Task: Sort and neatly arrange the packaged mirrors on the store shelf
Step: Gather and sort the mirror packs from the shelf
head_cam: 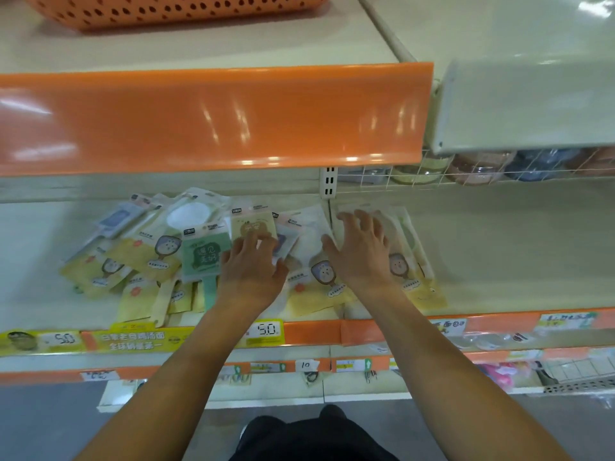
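Several packaged mirrors lie in a loose heap on the cream shelf (499, 247). A green pack with a handle (200, 257) lies left of my left hand (253, 271). My left hand rests with its fingertips on a small yellow pack (253, 224); the fingers look fairly straight. My right hand (361, 251) hovers with spread fingers over packs at the heap's right side, above a yellow pack with a cartoon mirror (319, 291). More yellow packs (100, 271) and a white round mirror pack (188, 216) lie to the left.
An orange shelf lip (213, 118) overhangs the heap from above. An orange perforated basket (173, 8) stands on the upper shelf. A wire divider (466, 176) with jars behind it is at the back right. Price tags (266, 331) line the front edge.
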